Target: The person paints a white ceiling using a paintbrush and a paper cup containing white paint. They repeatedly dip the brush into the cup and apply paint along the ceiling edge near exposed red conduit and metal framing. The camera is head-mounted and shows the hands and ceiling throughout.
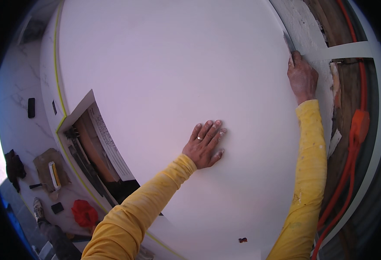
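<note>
A large white wallboard panel (pixel 155 65) fills the middle of the view. My left hand (pixel 204 145) lies flat against it, fingers spread, with a ring on one finger and white dust on the tips. At the panel's upper right edge, my right hand (pixel 303 78) grips a flat metal-bladed tool (pixel 289 45). Its thin blade runs along that edge, pointing away from me; my fingers hide the handle, so its exact kind is unclear. A rectangular cut-out on the panel's left exposes a dark cavity and a brown wooden piece (pixel 97 145). Near the bottom is a small hole (pixel 242 240).
Right of the panel, an orange extension cord (pixel 360 123) passes rough wood (pixel 348 99) and a pale curved strip (pixel 379 104). On the marbled surface at left are a red cloth (pixel 85 213), a yellow-and-white tool (pixel 54 174) on brown material, a black object (pixel 31 108) and a shoe (pixel 38 209).
</note>
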The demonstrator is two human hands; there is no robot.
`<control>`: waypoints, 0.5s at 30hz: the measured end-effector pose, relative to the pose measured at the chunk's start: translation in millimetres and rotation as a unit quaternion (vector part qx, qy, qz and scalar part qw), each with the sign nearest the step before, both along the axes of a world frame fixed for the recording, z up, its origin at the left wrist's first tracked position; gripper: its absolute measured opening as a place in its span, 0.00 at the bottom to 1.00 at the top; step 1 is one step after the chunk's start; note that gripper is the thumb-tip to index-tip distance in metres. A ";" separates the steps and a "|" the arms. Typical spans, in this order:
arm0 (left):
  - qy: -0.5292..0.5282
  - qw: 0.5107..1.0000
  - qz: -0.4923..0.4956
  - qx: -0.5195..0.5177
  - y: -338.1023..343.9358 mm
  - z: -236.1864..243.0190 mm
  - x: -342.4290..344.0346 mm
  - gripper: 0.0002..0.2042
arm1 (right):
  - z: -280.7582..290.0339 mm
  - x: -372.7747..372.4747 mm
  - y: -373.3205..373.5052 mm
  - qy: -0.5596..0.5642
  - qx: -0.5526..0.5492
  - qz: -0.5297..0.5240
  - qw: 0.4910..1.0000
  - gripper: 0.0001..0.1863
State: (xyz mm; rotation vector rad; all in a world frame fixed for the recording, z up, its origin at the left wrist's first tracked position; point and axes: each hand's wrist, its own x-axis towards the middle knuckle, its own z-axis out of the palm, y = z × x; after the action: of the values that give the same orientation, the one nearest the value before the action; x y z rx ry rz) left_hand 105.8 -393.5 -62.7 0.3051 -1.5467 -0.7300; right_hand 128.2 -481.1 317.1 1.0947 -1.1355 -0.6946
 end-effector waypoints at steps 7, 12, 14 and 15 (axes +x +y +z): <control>-0.002 1.000 -0.004 0.000 -1.2 -0.7 -0.1 0.35 | -5.3 6.2 -25.7 -0.034 -0.018 -0.014 0.999 0.16; 0.001 1.000 -0.012 0.002 -0.7 -1.0 2.6 0.35 | -5.0 13.5 -51.6 -0.060 -0.017 -0.035 0.997 0.16; 0.002 1.000 -0.012 0.003 -1.1 -1.0 3.0 0.34 | -3.9 15.5 -63.5 -0.049 -0.028 -0.007 0.998 0.16; -0.006 1.000 -0.024 0.005 -1.2 -1.3 3.3 0.34 | -3.5 16.5 -69.4 -0.046 -0.012 0.009 0.999 0.16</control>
State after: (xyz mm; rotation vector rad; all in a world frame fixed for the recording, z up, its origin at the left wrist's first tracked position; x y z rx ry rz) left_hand 109.1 -394.6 -64.0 0.2809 -1.5658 -0.7762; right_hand 144.7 -550.5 313.6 1.1252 -1.2074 -0.6210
